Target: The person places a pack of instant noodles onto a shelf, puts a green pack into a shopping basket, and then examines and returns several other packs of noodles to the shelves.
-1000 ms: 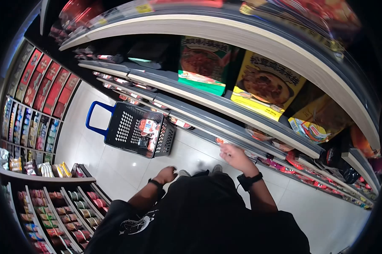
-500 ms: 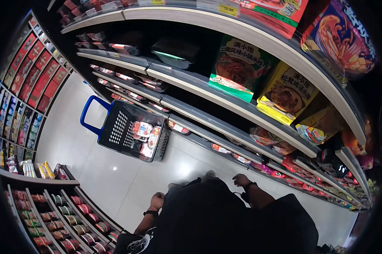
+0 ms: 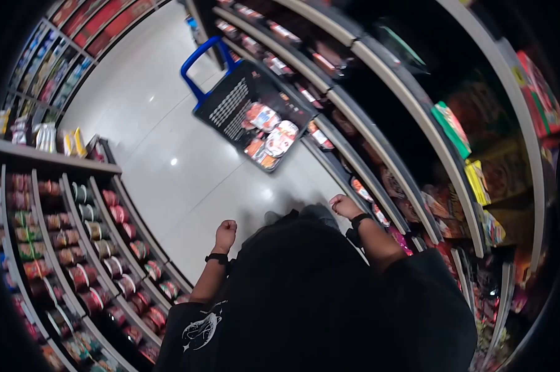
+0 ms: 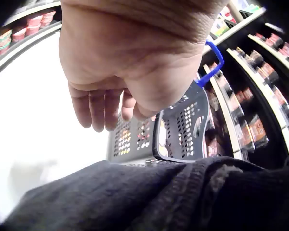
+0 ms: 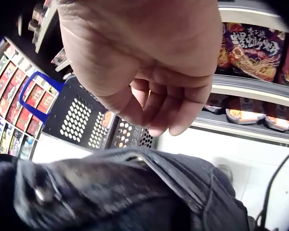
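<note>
Both hands hang loosely at the person's sides and hold nothing. The left hand (image 3: 226,234) is over the floor on the left, its fingers loosely bent in the left wrist view. On the other side the right hand (image 3: 345,205) hangs near the shelf edge, with fingers relaxed and partly curled in the right wrist view. Ahead on the floor stands a black shopping basket (image 3: 233,96) with a blue handle (image 3: 199,59), apart from both hands. Several packaged foods with red and white labels (image 3: 281,137) lie inside it.
Tall shelving (image 3: 410,93) with bagged noodles and trays runs along the right. On the left, a slanted rack (image 3: 87,248) holds rows of cup-shaped packs. Red boxes (image 3: 121,28) fill shelves at the far end. Pale tiled floor (image 3: 162,136) lies between.
The view has swung right, and the basket now appears higher and further right. The right hand, held out toward the shelves a second ago, has dropped back to the person's side.
</note>
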Tool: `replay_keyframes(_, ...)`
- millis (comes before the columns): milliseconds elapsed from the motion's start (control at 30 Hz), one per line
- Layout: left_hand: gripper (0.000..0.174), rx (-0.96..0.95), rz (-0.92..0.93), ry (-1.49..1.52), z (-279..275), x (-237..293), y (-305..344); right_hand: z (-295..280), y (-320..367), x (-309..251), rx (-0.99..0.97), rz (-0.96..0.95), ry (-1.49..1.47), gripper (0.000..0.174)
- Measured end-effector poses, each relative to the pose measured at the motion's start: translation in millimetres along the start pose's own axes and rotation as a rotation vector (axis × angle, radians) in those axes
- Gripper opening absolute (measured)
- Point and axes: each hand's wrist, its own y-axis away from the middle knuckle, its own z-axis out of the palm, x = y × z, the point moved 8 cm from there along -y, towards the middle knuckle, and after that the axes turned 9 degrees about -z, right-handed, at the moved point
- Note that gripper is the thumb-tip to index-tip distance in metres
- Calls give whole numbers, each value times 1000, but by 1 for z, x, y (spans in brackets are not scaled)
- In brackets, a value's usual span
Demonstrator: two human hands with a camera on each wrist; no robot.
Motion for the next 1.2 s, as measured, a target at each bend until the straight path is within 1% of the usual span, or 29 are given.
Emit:
replay_keyframes(33, 20, -4, -74, 44, -10, -10, 7, 8, -13, 0, -11, 9, 35, 17)
replay_keyframes(67, 20, 9, -92, 50, -20, -20, 11, 18, -24, -4, -24, 2, 36, 13)
replay_keyframes(133, 20, 50, -223, 111, -39, -46, 25, 35, -45, -10, -71, -2, 45, 13)
replay_keyframes(200, 20, 120, -256, 106, -53, -81, 29, 47, -64, -23, -120, -12, 77, 17)
replay_keyframes(233, 21, 158, -262, 84, -58, -98, 29, 51, -75, -31, -113, -27, 133, 20)
replay_keyframes(300, 23, 186, -266, 71, -66, -91, 42, 59, -98, -48, -109, -44, 220, 24)
replay_keyframes(367, 22, 125, -381, 133, -72, -97, 43, 68, -120, -64, -135, 33, 236, 28)
replay_keyframes(433, 20, 137, -370, 142, -89, -90, 33, 80, -149, -86, -171, 75, 295, 27)
replay_keyframes(500, 22, 146, -370, 147, -109, -68, 14, 93, -188, -95, -172, 49, 276, 28)
replay_keyframes(533, 22, 153, -376, 144, -121, -57, 7, 101, -207, -100, -171, 31, 259, 32)
replay_keyframes(567, 22, 164, -385, 136, -134, -42, -3, 106, -225, -110, -185, 31, 250, 32)
replay_keyframes(633, 24, 190, -354, -24, -172, 7, -22, 126, -255, -130, -271, 35, 298, 32)
replay_keyframes(667, 24, 209, -337, -84, -188, 54, -29, 145, -283, -117, -331, -160, 336, 28)
replay_keyframes(700, 25, 223, -306, -68, -207, 60, -52, 146, -287, -142, -320, -88, 290, 27)
replay_keyframes(733, 25, 229, -232, -105, -223, 89, -74, 158, -313, -153, -318, -467, 579, 27)
replay_keyframes(767, 25, 228, -161, -138, -235, 125, -95, 177, -321, -153, -297, -840, 873, 27)
replay_keyframes(800, 24, 236, -89, -127, -248, 157, -116, 180, -320, -172, -280, -820, 848, 27)
replay_keyframes(833, 24, 247, -15, -102, -255, 192, -137, 163, -330, -185, -252, -367, 412, 26)
replay_keyframes(867, 23, 250, 36, -89, -257, 228, -156, 154, -332, -182, -212, 71, -22, 25)
replay_keyframes(933, 24, 237, 145, -42, -255, 314, -182, 154, -339, -202, -208, 69, -58, 24)
replay_keyframes(967, 24, 214, 166, -66, -248, 353, -192, 156, -342, -206, -208, 75, -88, 24)
replay_keyframes(1033, 27, 144, 325, -94, -227, 426, -210, 166, -363, -181, -158, 99, -207, 25)
replay_keyframes(1100, 31, 127, 465, -250, -209, 472, -232, 170, -374, -160, -190, 100, -108, 26)
replay_keyframes(1133, 36, 120, 544, -323, -196, 502, -234, 160, -373, -171, -107, -68, -53, 20)
replay_keyframes(1167, 44, 141, 639, -409, -184, 530, -235, 153, -368, -175, -74, -40, -72, 20)
replay_keyframes(1200, 47, 144, 705, -438, -176, 550, -243, 142, -361, -179, -7, 58, -116, 20)
